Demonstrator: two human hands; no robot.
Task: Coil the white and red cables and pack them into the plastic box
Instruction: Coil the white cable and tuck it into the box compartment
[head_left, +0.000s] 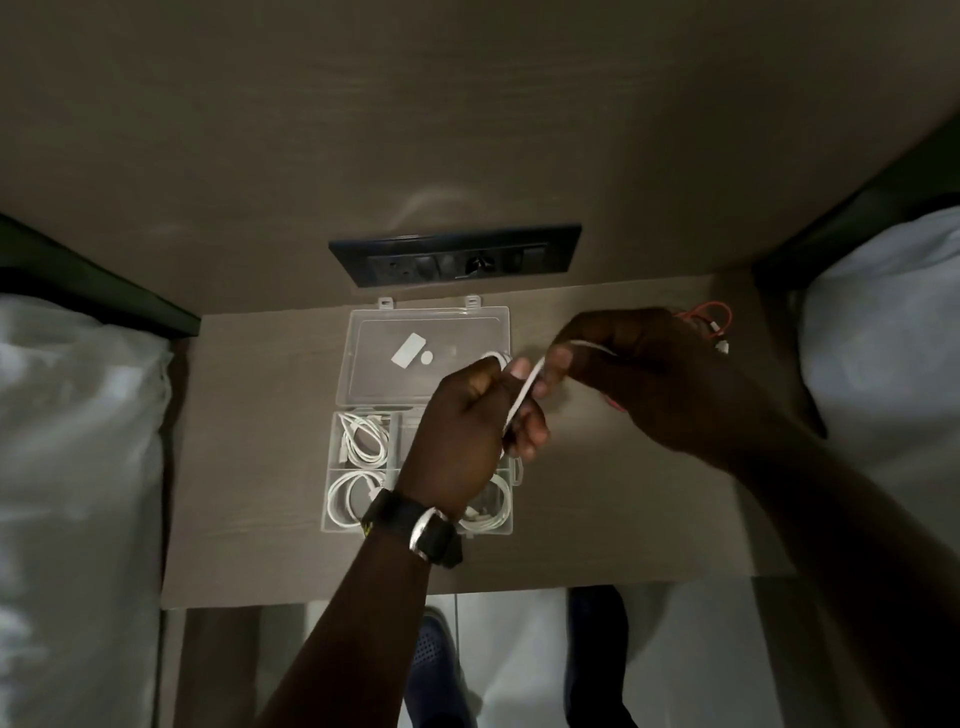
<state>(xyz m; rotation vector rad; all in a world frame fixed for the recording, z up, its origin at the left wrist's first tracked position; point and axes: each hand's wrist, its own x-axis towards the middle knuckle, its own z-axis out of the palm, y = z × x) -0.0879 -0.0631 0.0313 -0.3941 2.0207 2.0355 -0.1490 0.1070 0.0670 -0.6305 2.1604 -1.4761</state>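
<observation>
The white cable (523, 396) is pinched by both my left hand (462, 441) and right hand (644, 374), above the plastic box (343, 525). The red cable (709, 314) lies at two o'clock.

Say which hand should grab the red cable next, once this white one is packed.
Right, probably. The red cable lies on the table just behind the right hand, at the far right. The left hand hovers over the plastic box, holding the white cable, so it would have to cross over.

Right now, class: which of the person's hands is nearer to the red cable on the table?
The right hand: the red cable lies just behind it at the table's far right. The left hand is over the plastic box, farther away.
</observation>
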